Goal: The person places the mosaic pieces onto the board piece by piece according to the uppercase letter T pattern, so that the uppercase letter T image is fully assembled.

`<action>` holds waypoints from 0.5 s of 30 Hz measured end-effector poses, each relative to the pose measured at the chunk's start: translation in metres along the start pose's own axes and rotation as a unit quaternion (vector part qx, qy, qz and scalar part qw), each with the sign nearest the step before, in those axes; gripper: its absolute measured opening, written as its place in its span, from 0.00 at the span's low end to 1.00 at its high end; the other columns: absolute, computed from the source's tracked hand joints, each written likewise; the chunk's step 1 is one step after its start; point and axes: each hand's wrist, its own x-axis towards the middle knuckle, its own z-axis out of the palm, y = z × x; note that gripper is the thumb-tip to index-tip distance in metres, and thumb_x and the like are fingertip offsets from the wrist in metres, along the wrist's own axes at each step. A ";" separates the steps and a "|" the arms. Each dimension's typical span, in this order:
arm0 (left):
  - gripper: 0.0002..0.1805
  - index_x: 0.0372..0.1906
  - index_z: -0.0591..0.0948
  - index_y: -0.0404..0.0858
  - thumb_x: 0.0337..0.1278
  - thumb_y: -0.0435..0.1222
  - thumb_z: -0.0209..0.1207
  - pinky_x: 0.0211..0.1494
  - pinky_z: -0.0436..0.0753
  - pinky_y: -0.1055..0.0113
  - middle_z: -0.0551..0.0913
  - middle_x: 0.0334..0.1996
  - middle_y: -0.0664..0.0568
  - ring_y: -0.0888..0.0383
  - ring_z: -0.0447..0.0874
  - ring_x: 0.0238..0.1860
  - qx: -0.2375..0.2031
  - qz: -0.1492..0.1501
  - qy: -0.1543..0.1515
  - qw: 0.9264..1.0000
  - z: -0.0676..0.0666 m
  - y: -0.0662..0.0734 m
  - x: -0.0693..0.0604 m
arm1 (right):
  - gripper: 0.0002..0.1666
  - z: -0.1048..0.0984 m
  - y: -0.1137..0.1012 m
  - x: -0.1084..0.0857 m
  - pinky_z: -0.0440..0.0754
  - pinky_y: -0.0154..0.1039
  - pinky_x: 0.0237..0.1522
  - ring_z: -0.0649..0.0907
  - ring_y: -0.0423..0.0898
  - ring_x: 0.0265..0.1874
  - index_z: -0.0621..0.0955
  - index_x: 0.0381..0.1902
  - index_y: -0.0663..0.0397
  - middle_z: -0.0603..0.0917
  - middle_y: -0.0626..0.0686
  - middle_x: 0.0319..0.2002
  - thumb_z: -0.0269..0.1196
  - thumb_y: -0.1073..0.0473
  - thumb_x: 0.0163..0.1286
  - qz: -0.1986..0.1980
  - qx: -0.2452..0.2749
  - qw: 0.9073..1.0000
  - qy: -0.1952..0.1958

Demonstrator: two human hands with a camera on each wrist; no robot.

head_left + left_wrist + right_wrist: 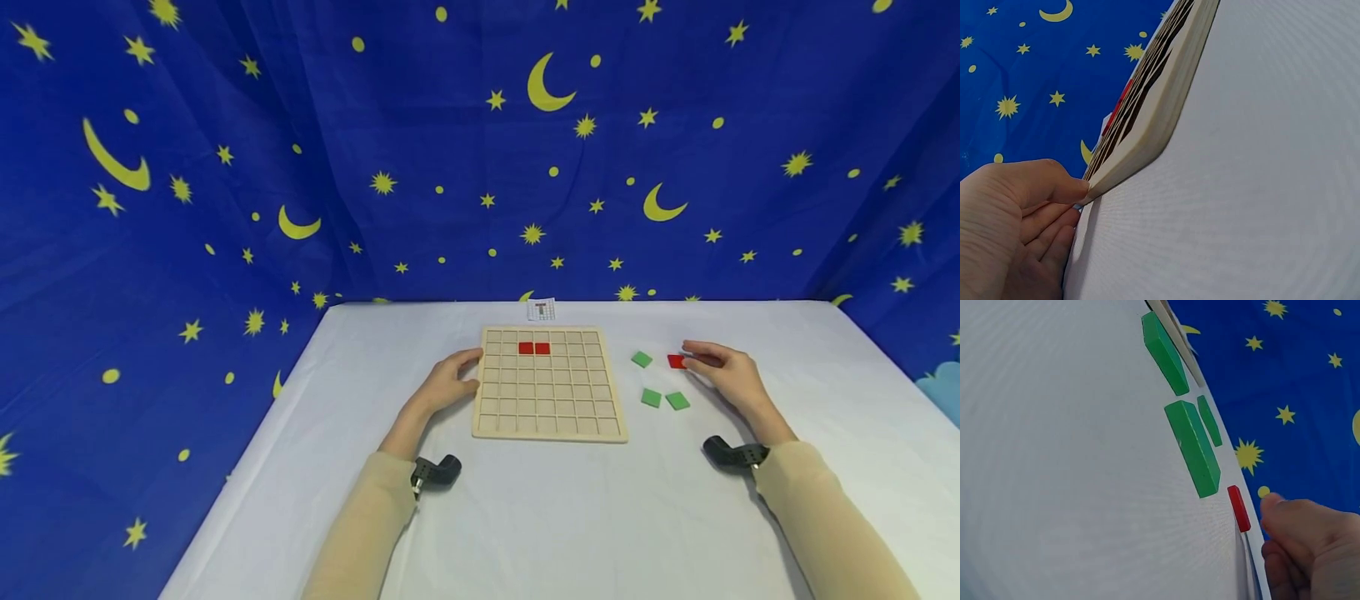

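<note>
A wooden grid board (551, 437) lies flat, with two red square tiles (526, 348) side by side in its upper part. At the board's left edge is my left hand (444, 385), index finger and thumb spread apart and touching the side. The left wrist view shows the thumb (1063, 181) against the board's edge (1147, 140). My right hand (727, 375) is over a loose red tile (676, 362), thumb and forefinger parted around its right side. In the right wrist view, this red tile (1239, 509) lies on the table, with a small gap to the fingertips.
Three green tiles (651, 397) lie between the board and my right hand. Behind the board is a small printed grid card (541, 309). The white-covered table (585, 525) ends at a blue curtain (450, 225) with yellow moons and stars.
</note>
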 end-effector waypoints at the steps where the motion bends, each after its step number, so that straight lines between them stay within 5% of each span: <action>1: 0.33 0.66 0.67 0.32 0.51 0.25 0.60 0.68 0.64 0.58 0.68 0.64 0.41 0.46 0.64 0.65 0.001 0.000 0.001 1.000 0.000 0.000 0.000 | 0.31 0.000 0.001 0.000 0.70 0.57 0.57 0.73 0.60 0.58 0.76 0.58 0.62 0.77 0.62 0.57 0.62 0.47 0.65 -0.009 -0.004 1.000 0.000; 15: 0.33 0.66 0.68 0.32 0.50 0.25 0.60 0.68 0.63 0.59 0.69 0.64 0.41 0.47 0.64 0.66 0.008 0.002 0.003 1.000 0.001 0.000 0.000 | 0.22 0.004 0.006 0.000 0.68 0.62 0.57 0.73 0.65 0.56 0.78 0.54 0.65 0.78 0.66 0.53 0.63 0.58 0.65 -0.069 -0.058 0.996 0.002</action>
